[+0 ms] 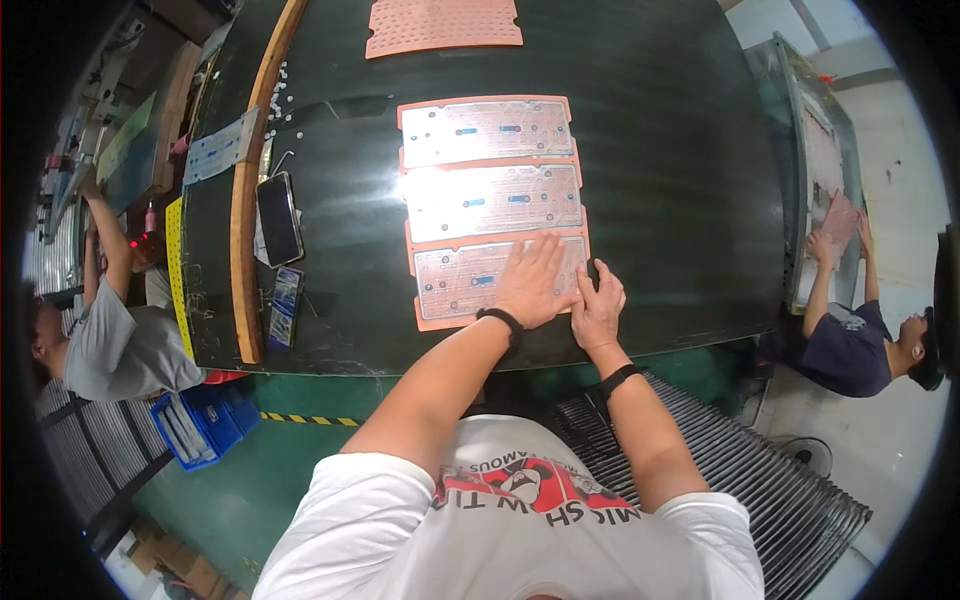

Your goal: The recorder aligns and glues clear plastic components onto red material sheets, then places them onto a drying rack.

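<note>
2 hands, 3 panels, 1 pink backing under them (one piece or several, can't tell). Backing (437,324) lies on the dark green table (680,200), near edge close to the person. Panels sit in a column: far panel (487,132) and middle panel (495,203), each silvery with 2 long blue marks; near panel (445,285), pinker, 1 long blue mark visible, rest partly covered.

Left hand (533,282): 1, flat on the near panel's right half, fingers straight, nearly side by side, clamped on nothing. Right hand (598,310): 1, at the right edge of the near panel and backing, thumb apart from the bent fingers; can't tell if it pinches the edge. 2 dark wristbands, 1 per wrist.

Also on the table: 1 perforated pink board (445,25) at the far end, 1 wooden strip (252,220) along the left, 1 phone (280,220), 1 small bluish flat item (285,308), 1 hex key (284,160), several white bits (277,113) (too small to count).

2 co-workers: 1 in grey (130,345) at left, 1 in navy (850,345) at right, hands on 1 pinkish piece (838,222). 1 blue crate (205,425) lower left.
</note>
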`<state>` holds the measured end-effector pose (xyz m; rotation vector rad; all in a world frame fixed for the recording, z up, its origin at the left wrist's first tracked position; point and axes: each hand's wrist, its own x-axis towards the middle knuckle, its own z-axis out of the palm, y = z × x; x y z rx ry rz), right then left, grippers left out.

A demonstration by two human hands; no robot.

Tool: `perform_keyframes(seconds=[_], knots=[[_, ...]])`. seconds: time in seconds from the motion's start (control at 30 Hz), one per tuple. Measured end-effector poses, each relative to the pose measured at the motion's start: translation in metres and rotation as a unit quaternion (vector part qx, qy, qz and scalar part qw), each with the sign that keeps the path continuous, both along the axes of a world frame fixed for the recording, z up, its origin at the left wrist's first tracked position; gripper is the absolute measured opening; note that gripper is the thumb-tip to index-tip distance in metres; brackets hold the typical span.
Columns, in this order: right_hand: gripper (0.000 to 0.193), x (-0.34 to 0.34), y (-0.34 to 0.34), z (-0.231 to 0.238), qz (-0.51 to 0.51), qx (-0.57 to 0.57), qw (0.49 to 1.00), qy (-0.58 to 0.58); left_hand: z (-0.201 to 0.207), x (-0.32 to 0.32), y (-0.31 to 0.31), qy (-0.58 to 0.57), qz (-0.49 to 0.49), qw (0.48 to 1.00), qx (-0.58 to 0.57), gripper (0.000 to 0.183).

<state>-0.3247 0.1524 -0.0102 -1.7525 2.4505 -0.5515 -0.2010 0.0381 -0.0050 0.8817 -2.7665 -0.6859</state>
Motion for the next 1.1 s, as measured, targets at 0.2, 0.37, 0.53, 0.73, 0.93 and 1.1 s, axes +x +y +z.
perform_keyframes(seconds=[0.2, 0.37, 0.53, 0.73, 0.93, 1.1], knots=[[0.038, -0.003, -0.001, 0.002, 0.005, -0.021, 0.999, -0.030, 0.010, 0.086, -0.011, -0.124, 0.110, 0.986, 0.026, 0.092], [0.060, 0.047, -0.048, 0.020, 0.078, -0.087, 0.983, -0.141, 0.011, 0.111, -0.012, -0.150, 0.122, 0.981, 0.005, 0.094], [0.084, 0.056, -0.065, 0.016, 0.256, 0.143, 0.954, -0.053, 0.008, 0.119, -0.012, -0.155, 0.118, 0.981, -0.022, 0.093], [0.090, 0.029, -0.059, 0.025, 0.028, 0.157, 0.987, -0.012, 0.020, 0.133, -0.011, -0.168, 0.166, 0.972, 0.001, 0.093], [0.080, 0.039, -0.122, 0.028, 0.064, 0.046, 0.995, -0.059, 0.024, 0.115, -0.050, -0.119, 0.205, 0.971, -0.019, 0.086], [0.071, 0.026, -0.159, 0.023, 0.280, 0.108, 0.951, -0.072, 0.011, 0.096, -0.079, -0.120, 0.210, 0.970, -0.021, 0.085]])
